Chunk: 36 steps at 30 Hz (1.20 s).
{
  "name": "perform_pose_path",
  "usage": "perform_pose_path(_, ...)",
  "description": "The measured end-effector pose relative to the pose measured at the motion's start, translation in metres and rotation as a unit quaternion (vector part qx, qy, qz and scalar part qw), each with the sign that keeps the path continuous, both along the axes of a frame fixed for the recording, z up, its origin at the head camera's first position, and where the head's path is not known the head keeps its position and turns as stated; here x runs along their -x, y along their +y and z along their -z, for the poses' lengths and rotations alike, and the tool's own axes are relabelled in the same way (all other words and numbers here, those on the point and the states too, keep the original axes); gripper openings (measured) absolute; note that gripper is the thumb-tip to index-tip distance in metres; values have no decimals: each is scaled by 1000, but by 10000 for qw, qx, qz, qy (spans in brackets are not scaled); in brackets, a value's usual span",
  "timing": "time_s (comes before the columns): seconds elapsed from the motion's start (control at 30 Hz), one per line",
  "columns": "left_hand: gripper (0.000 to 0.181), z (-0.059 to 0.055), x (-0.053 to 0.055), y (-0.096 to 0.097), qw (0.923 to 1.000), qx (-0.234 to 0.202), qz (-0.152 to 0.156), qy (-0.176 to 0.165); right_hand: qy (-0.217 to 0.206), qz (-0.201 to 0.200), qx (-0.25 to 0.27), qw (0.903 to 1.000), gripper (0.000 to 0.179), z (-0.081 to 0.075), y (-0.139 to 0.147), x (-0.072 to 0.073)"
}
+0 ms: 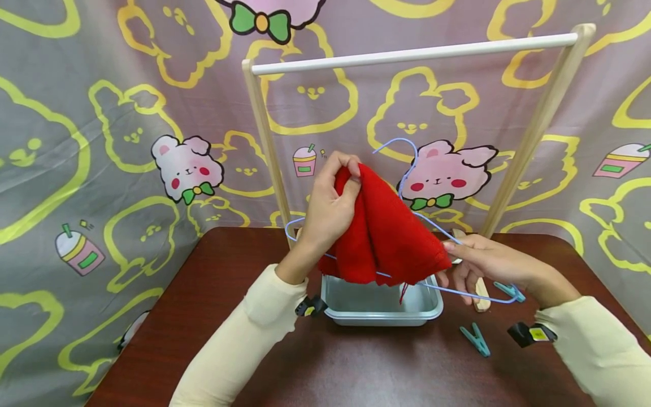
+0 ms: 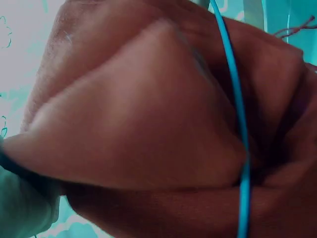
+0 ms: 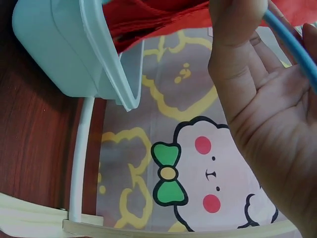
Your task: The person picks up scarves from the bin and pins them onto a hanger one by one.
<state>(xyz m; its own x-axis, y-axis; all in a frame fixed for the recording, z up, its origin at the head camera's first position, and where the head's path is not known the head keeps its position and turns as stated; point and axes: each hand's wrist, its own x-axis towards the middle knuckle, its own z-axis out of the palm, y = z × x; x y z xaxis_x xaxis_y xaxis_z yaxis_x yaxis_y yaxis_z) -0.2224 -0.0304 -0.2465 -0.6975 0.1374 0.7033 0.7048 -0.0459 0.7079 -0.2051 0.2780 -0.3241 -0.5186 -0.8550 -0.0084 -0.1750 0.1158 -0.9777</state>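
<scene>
A piece of red cloth hangs spread over the work area, its top bunched. My left hand pinches it there between thumb and fingers. A thin blue wire hanger runs through the folds, its hook rising behind the cloth. Around the hanger's right end curl the fingers of my right hand, with the thumb near the cloth's right corner. In the left wrist view, folds of the cloth fill the picture and the hanger wire crosses them. The right wrist view has the wire between thumb and fingers.
Under the cloth stands a light blue basin on the dark wooden table. Two teal clothespins lie to the right, one clothespin nearer me. Behind rises a wooden rack with a white bar, before a patterned curtain.
</scene>
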Motion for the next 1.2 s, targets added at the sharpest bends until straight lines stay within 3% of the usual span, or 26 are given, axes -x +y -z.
perform_pose_path(0.13,9,-1,2,0,9999,-13,-143,-1,113,34,-27,9999,47,1,-1,-1)
perform_pose_path(0.4,11,-8,1,-4,9966,-254,-131,-778,362,347,-454,9977,52,5,-2,-3)
perform_pose_path(0.7,17,-16,-1,-1,9915,-408,-181,-1221,398,510,-709,9954,51,9,-7,-6)
perform_pose_path(0.93,16,-15,-1,1,9908,-368,-266,-1271,585,650,-504,9949,49,1,-5,-6)
perform_pose_path(1.07,16,-13,-1,2,9918,-297,-156,-1234,690,616,-257,9954,48,-6,-2,-6)
perform_pose_path(1.2,15,-15,-1,1,9942,-207,50,-1056,700,578,-318,9954,50,-12,1,-7)
